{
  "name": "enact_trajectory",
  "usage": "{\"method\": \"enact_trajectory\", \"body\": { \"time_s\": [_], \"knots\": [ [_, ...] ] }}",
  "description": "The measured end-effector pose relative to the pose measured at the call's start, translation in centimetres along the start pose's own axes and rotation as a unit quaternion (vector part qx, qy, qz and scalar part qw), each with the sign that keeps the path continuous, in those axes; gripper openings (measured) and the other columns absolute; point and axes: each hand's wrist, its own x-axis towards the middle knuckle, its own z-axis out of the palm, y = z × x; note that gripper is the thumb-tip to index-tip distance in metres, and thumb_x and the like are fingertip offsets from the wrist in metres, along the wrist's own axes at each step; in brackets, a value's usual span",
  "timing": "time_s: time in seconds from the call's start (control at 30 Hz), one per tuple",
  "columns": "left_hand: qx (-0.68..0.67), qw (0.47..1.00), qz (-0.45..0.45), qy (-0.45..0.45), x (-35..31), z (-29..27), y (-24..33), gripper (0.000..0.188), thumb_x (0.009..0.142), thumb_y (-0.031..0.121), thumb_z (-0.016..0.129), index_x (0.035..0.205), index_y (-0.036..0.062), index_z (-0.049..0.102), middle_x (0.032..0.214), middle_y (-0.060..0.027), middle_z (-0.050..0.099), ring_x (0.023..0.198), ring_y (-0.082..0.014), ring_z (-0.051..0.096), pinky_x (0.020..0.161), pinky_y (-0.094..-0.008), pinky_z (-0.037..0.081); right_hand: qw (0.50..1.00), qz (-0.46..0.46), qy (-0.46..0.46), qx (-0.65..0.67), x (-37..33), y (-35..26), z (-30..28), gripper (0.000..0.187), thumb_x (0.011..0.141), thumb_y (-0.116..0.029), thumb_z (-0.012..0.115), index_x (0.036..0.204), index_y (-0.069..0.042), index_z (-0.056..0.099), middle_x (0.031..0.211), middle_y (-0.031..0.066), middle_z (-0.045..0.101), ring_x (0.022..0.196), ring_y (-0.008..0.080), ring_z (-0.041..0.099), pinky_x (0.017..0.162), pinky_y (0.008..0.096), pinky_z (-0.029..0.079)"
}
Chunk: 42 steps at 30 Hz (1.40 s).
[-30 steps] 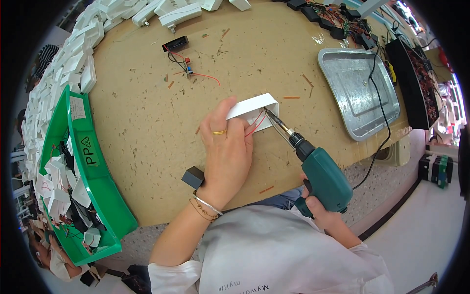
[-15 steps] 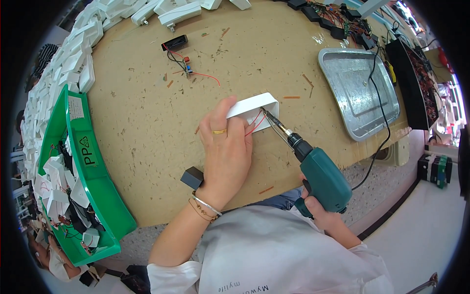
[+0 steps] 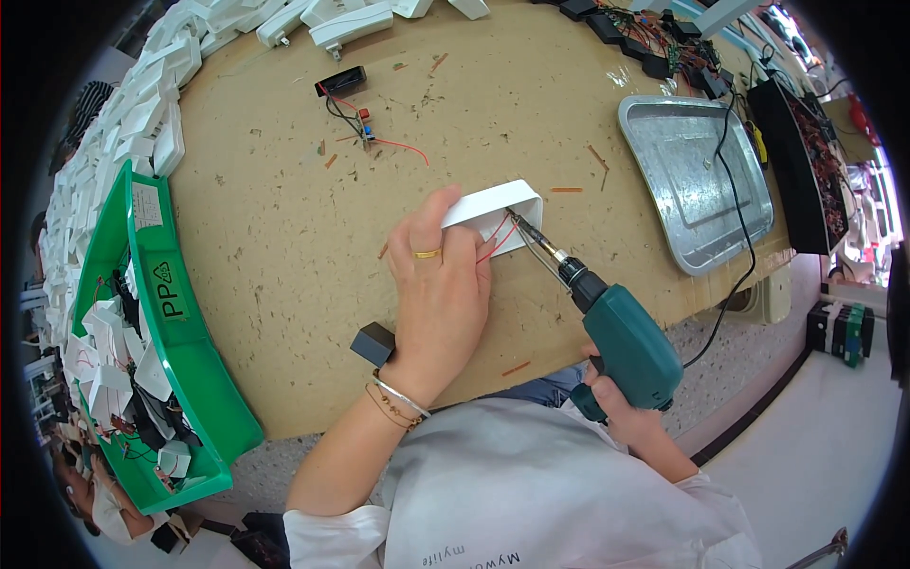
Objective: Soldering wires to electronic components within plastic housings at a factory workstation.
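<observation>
So, soldering gun (image 3: 633, 341) diagonal lengthwise, tip (image 3: 520, 222) up-left, apparently inside white casing (image 3: 491, 201).

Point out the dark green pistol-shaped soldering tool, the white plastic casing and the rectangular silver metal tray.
Dark green pistol-shaped soldering tool (image 3: 633, 343), head view: middle of its body.
White plastic casing (image 3: 493, 201), head view: its long side wall.
Rectangular silver metal tray (image 3: 692, 185), head view: bare part of its bottom.

Electronics workshop, soldering gun (image 3: 633, 343), heaped casings (image 3: 144, 121)
</observation>
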Motion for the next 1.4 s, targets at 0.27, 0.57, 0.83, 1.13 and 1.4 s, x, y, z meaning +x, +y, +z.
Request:
{"method": "enact_trajectory", "body": {
  "time_s": [0.27, 0.57, 0.83, 1.13, 1.4],
  "knots": [
    [0.002, 1.0, 0.003, 0.001, 0.0, 0.1, -0.1, 0.02, 0.07, -0.002, 0.064, 0.084, 0.0017, 0.05, 0.13, -0.0114, 0.034, 0.107, -0.0355, 0.038, 0.092, -0.0449, 0.036, 1.0, 0.008, 0.0, 0.025, 0.1, -0.5, 0.2, 0.035, 0.087, -0.027, 0.06, 0.109, 0.0, 0.054, 0.081, 0.003, 0.055, 0.076, 0.0115, 0.052, 0.07, 0.0262, 0.044],
    [0.001, 1.0, -0.001, -0.005, -0.1, 0.0, -0.1, 0.021, 0.07, -0.002, 0.064, 0.084, 0.0017, 0.05, 0.131, -0.0111, 0.034, 0.108, -0.0354, 0.038, 0.092, -0.0452, 0.035, 1.0, 0.002, -0.009, 0.013, 0.1, 0.0, 0.0, 0.038, 0.088, -0.028, 0.059, 0.112, 0.002, 0.053, 0.081, 0.0038, 0.055, 0.076, 0.0115, 0.052, 0.069, 0.0267, 0.043],
    [-0.001, 1.0, 0.0, -0.003, -0.1, 0.0, 0.0, 0.02, 0.07, -0.002, 0.064, 0.084, 0.0016, 0.05, 0.131, -0.0111, 0.034, 0.108, -0.0353, 0.038, 0.092, -0.0452, 0.035, 1.0, -0.001, -0.012, -0.023, -0.1, 0.6, -0.1, 0.038, 0.088, -0.027, 0.059, 0.111, 0.003, 0.053, 0.079, 0.0035, 0.055, 0.075, 0.0114, 0.051, 0.069, 0.0272, 0.043],
    [-0.005, 1.0, -0.002, 0.002, 0.0, 0.1, -0.1, 0.019, 0.071, -0.002, 0.065, 0.084, 0.0018, 0.052, 0.131, -0.0108, 0.034, 0.108, -0.035, 0.038, 0.092, -0.0451, 0.035, 0.997, 0.014, 0.001, 0.079, 0.0, 0.3, -0.1, 0.047, 0.082, -0.032, 0.064, 0.111, 0.003, 0.054, 0.079, 0.0043, 0.056, 0.075, 0.0121, 0.052, 0.068, 0.0267, 0.042],
    [0.004, 1.0, 0.005, 0.005, 0.0, 0.0, 0.0, 0.019, 0.071, -0.001, 0.066, 0.084, 0.0019, 0.052, 0.131, -0.0109, 0.034, 0.107, -0.0344, 0.038, 0.092, -0.045, 0.035, 0.996, -0.008, 0.007, 0.086, 0.0, 0.2, 0.0, 0.049, 0.082, -0.034, 0.065, 0.111, 0.004, 0.054, 0.079, 0.0049, 0.056, 0.074, 0.0123, 0.052, 0.067, 0.0266, 0.042]
  ]
}}
